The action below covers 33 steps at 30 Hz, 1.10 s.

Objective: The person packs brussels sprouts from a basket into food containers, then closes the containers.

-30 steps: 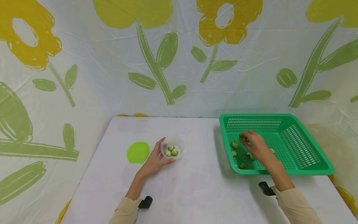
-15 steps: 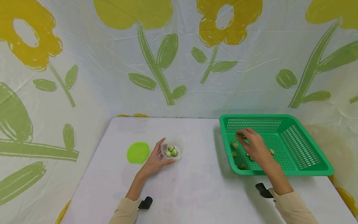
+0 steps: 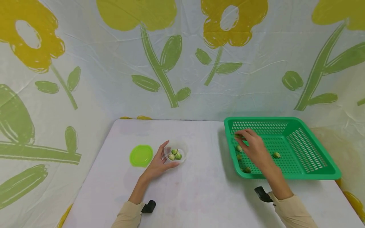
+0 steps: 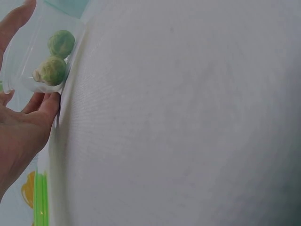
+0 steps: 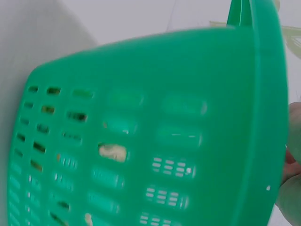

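Note:
In the head view my left hand (image 3: 158, 164) holds a small clear plastic tub (image 3: 184, 152) on the table, fingers and thumb round its near-left side. Several Brussels sprouts (image 3: 178, 155) lie in the tub; two show through its wall in the left wrist view (image 4: 52, 70). Over the left part of the green basket (image 3: 285, 117), my right hand (image 3: 253, 148) pinches a Brussels sprout (image 3: 237, 136) with its fingertips. More sprouts (image 3: 247, 170) lie on the basket floor along the left side. The basket wall hides most of the right hand in the right wrist view.
A bright green lid (image 3: 141, 155) lies on the white table (image 3: 196, 196) left of the tub. Another sprout (image 3: 276, 155) sits near the basket's middle. Behind the table hangs a flower-printed cloth (image 3: 114, 63).
My right hand has moved left inside the basket with the pinched Brussels sprout, towards the left wall. The left hand and the tub have stayed in place.

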Each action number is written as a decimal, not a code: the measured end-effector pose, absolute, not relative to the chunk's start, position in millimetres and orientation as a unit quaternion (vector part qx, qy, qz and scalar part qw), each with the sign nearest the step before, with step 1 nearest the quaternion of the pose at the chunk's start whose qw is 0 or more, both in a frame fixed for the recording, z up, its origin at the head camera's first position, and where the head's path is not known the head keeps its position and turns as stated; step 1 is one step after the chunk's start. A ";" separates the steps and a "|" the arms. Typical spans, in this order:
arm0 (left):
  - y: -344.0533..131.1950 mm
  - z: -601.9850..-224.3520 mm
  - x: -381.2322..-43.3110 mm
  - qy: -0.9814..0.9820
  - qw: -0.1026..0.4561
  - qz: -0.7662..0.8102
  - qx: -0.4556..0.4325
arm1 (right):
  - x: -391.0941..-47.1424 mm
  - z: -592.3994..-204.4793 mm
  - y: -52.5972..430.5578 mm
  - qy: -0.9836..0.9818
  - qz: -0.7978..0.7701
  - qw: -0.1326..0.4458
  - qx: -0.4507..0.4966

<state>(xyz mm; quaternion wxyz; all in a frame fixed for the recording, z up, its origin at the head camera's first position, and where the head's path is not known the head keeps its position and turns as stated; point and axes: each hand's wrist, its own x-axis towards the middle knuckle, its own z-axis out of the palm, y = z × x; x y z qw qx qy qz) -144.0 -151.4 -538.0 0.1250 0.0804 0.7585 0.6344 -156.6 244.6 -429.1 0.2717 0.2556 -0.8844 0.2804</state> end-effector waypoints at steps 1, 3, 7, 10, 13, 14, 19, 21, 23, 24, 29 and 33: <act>-151.4 -538.1 -143.8 0.759 0.125 0.634 0.080 | -156.9 -429.0 242.2 -0.882 0.282 0.275 0.259; -151.4 -538.3 -143.3 0.758 0.124 0.635 0.082 | -157.6 -428.9 237.5 -0.878 0.286 0.278 0.263; -151.4 -537.6 -142.3 0.755 0.125 0.638 0.083 | -159.0 -428.5 227.5 -0.872 0.299 0.277 0.272; -151.7 -536.7 -141.8 0.756 0.124 0.638 0.082 | -160.3 -427.9 219.2 -0.869 0.308 0.273 0.275; -151.8 -536.3 -141.6 0.758 0.123 0.636 0.081 | -161.7 -427.7 210.4 -0.865 0.318 0.270 0.278; -151.8 -536.2 -141.8 0.758 0.122 0.635 0.081 | -161.8 -427.6 207.7 -0.864 0.322 0.268 0.279; -151.4 -536.8 -142.6 0.759 0.123 0.635 0.078 | -162.7 -428.4 194.0 -0.859 0.341 0.256 0.282; -151.7 -537.5 -142.8 0.759 0.123 0.635 0.077 | -162.6 -428.8 188.4 -0.859 0.348 0.248 0.283; -151.9 -537.9 -143.0 0.759 0.124 0.634 0.077 | -162.7 -429.5 182.6 -0.858 0.352 0.241 0.285; -152.1 -538.2 -143.0 0.759 0.123 0.634 0.078 | -163.1 -429.9 179.5 -0.857 0.354 0.241 0.288; -152.4 -539.0 -143.1 0.760 0.121 0.633 0.080 | -166.7 -432.9 164.3 -0.843 0.360 0.251 0.309; -151.7 -539.0 -143.1 0.756 0.121 0.638 0.080 | -169.3 -435.3 153.6 -0.839 0.359 0.255 0.320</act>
